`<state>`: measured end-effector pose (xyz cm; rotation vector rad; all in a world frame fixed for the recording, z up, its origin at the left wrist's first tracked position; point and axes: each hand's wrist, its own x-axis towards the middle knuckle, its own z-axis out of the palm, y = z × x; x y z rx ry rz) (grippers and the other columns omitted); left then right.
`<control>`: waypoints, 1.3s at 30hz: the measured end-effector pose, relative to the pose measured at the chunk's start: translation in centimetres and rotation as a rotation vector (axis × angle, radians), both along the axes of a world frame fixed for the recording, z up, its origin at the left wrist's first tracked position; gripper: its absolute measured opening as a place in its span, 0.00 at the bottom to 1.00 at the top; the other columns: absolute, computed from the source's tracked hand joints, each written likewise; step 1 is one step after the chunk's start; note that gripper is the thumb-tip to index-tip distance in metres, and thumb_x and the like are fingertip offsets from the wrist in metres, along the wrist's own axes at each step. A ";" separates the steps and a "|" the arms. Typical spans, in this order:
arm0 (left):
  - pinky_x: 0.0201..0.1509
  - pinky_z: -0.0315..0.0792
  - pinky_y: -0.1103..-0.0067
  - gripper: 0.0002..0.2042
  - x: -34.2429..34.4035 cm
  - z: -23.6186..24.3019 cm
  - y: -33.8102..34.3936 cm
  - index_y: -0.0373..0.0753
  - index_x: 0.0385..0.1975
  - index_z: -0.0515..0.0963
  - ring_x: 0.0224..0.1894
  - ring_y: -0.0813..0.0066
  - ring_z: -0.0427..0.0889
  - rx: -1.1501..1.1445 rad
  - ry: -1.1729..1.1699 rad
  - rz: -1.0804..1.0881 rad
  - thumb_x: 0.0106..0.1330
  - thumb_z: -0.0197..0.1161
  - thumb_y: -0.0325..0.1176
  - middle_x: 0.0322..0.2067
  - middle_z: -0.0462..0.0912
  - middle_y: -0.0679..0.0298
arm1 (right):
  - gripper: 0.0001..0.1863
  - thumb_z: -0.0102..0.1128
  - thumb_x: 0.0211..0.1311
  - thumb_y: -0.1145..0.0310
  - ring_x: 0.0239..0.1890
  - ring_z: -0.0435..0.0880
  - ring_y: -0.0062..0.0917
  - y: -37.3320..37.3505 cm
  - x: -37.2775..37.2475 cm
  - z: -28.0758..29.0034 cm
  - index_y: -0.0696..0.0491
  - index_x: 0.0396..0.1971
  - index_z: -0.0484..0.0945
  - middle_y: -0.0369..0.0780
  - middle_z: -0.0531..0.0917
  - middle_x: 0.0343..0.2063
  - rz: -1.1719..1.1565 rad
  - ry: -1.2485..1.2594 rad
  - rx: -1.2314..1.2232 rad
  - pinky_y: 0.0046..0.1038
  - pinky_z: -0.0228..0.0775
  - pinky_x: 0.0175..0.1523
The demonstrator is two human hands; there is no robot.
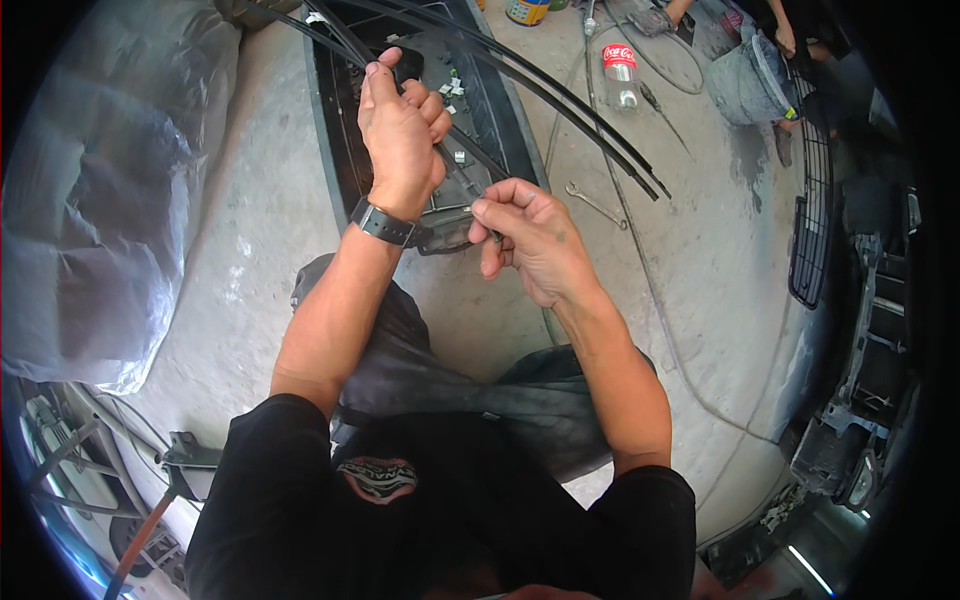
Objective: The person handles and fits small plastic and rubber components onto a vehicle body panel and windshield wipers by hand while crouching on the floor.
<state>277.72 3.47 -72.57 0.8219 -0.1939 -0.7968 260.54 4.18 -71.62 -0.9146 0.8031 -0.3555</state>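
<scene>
My left hand [400, 140], with a black watch on its wrist, is closed round a long thin black trim strip [345, 38] that slants over a dark tray. My right hand [535, 240] is lower and to the right, thumb and fingers pinched together beside the near end of the tray. What sits between those fingertips is too small and covered to name. The dark tray [328, 120] lies beneath both hands and holds several small white clips [452, 88]. More long black strips [560, 90] lie across it and curve out over the floor to the right.
On the concrete floor at right lie a wrench [597, 205], a bottle with a red label [621, 78], a screwdriver [650, 98] and a hose [650, 285]. A bucket [745, 80] and a black grille [812, 240] stand farther right, near another person's hand [786, 40]. Plastic sheeting [100, 190] hangs at left.
</scene>
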 end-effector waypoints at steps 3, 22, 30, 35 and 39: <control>0.18 0.49 0.84 0.17 0.0 0.1 0.1 0.39 0.52 0.67 0.17 0.86 0.49 -0.001 -0.008 0.016 0.80 0.42 0.47 0.18 0.53 0.75 | 0.08 0.63 0.66 0.67 0.15 0.78 0.19 -0.1 0.0 -0.1 0.55 0.36 0.75 0.37 0.81 0.24 0.002 -0.024 0.030 0.22 0.71 0.22; 0.14 0.56 0.86 0.26 2.3 1.6 1.6 0.50 0.63 0.69 0.13 0.85 0.54 -0.703 0.338 -0.500 0.76 0.41 0.59 0.16 0.57 0.75 | 0.06 0.62 0.64 0.76 0.22 0.82 0.21 5.1 1.7 -0.5 0.59 0.35 0.72 0.39 0.80 0.25 -0.210 -0.037 -0.728 0.25 0.71 0.25; 0.13 0.57 0.86 0.23 2.8 2.6 2.1 0.46 0.66 0.69 0.12 0.85 0.55 -0.831 0.214 -0.656 0.77 0.47 0.50 0.14 0.60 0.74 | 0.09 0.62 0.58 0.80 0.26 0.82 0.41 5.8 2.9 -2.8 0.57 0.34 0.71 0.46 0.79 0.29 -0.291 -0.070 -1.071 0.35 0.73 0.29; 0.16 0.60 0.83 0.27 3.2 2.3 2.3 0.53 0.71 0.62 0.13 0.83 0.57 -0.849 0.236 -0.719 0.77 0.40 0.57 0.16 0.60 0.72 | 0.09 0.62 0.59 0.79 0.26 0.82 0.41 5.9 2.9 -2.4 0.57 0.34 0.70 0.45 0.80 0.29 -0.270 -0.096 -1.030 0.36 0.72 0.29; 0.17 0.58 0.84 0.28 3.3 2.2 2.1 0.46 0.67 0.67 0.15 0.83 0.56 -0.762 0.189 -0.675 0.75 0.45 0.58 0.18 0.60 0.72 | 0.07 0.61 0.62 0.77 0.23 0.83 0.30 5.6 3.0 -2.3 0.59 0.34 0.71 0.43 0.81 0.25 -0.208 -0.150 -0.718 0.31 0.71 0.26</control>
